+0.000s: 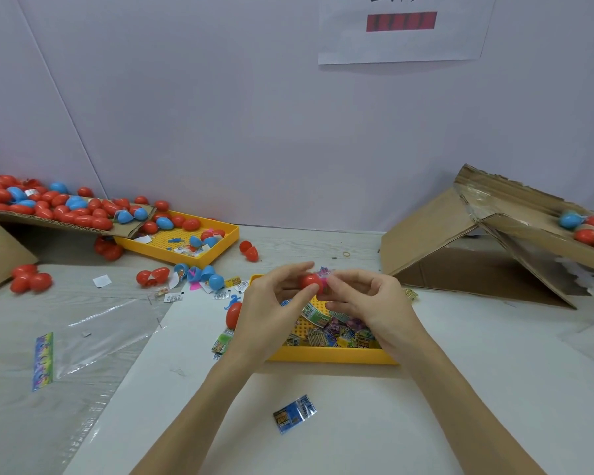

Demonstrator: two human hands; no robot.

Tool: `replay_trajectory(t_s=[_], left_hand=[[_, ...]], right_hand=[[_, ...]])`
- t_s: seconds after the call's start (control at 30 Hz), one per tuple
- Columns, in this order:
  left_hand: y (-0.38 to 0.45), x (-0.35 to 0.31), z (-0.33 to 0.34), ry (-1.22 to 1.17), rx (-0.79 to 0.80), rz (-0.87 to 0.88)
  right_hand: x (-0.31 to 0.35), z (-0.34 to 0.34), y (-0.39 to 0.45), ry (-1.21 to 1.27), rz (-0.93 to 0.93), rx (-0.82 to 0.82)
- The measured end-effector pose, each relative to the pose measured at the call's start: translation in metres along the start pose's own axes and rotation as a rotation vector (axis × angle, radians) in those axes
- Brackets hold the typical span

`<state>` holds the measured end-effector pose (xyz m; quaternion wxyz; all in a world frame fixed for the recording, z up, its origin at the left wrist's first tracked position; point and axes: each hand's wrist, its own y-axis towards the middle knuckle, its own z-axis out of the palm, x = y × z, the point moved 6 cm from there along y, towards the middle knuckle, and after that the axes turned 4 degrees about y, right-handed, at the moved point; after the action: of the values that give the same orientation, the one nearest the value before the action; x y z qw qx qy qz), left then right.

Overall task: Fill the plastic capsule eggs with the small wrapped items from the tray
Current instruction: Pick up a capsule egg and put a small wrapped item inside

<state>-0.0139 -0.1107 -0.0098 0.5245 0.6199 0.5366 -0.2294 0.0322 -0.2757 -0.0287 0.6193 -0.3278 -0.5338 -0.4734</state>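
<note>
Packing workbench: cardboard boxes (460, 248), heaped capsule eggs (66, 207).

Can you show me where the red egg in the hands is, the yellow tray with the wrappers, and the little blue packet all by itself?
red egg (310, 281), head view, on its rounded red shell between the fingers.
yellow tray (330, 355), head view, on its near rim.
blue packet (294, 413), head view, on the middle of the wrapper.

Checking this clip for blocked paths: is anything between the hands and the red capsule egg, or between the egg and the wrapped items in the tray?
Nothing visible. The left hand and right hand already hold the red capsule egg directly above the yellow tray of wrapped items.
</note>
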Motion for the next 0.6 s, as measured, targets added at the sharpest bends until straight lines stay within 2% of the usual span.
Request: replay_trajectory(t_s=[0.3, 0.6], left_hand=[[0.001, 0.001, -0.004, -0.057, -0.022, -0.042], [0.0, 0.0, -0.005, -0.084, -0.021, -0.068]], right_hand=[[0.005, -0.001, 0.001, -0.053, -0.121, -0.082], [0.01, 0.0, -0.002, -0.132, -0.18, -0.081]])
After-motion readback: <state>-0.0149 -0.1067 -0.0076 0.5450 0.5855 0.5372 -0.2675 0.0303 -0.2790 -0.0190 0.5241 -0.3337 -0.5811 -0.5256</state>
